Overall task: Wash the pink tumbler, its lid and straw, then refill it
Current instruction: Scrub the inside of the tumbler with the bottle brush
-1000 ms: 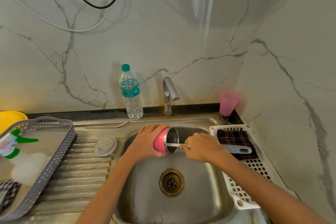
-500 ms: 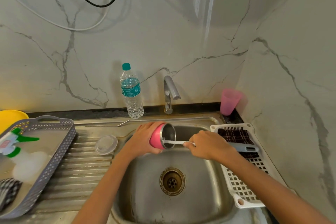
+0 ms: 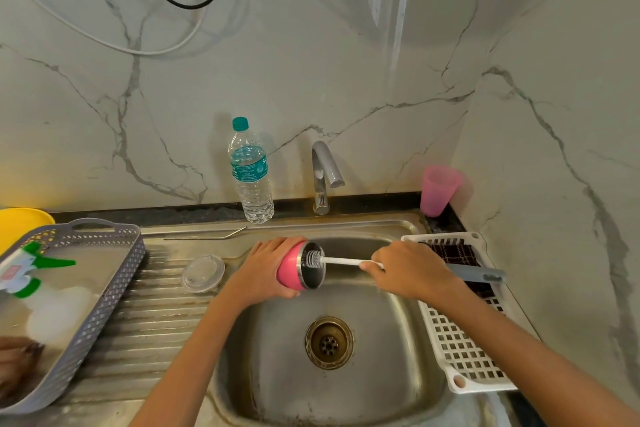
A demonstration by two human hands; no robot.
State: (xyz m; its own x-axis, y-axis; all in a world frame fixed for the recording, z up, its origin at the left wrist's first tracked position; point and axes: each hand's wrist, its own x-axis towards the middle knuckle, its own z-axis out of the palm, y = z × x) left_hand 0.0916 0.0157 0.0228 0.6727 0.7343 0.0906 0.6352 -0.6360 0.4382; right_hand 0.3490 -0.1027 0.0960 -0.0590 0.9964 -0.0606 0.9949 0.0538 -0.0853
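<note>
Drawn outward, brush (image 3: 343,262) now reaches only the mouth of pink tumbler (image 3: 289,269), axis horizontal, opening rightward; left hand (image 3: 263,270) grips tumbler, right hand (image 3: 412,270) grips brush.

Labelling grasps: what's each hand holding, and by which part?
Left hand grips the tumbler round its pink body. Right hand grips the brush where white shaft meets grey handle; bristles are in the tumbler's mouth.
</note>
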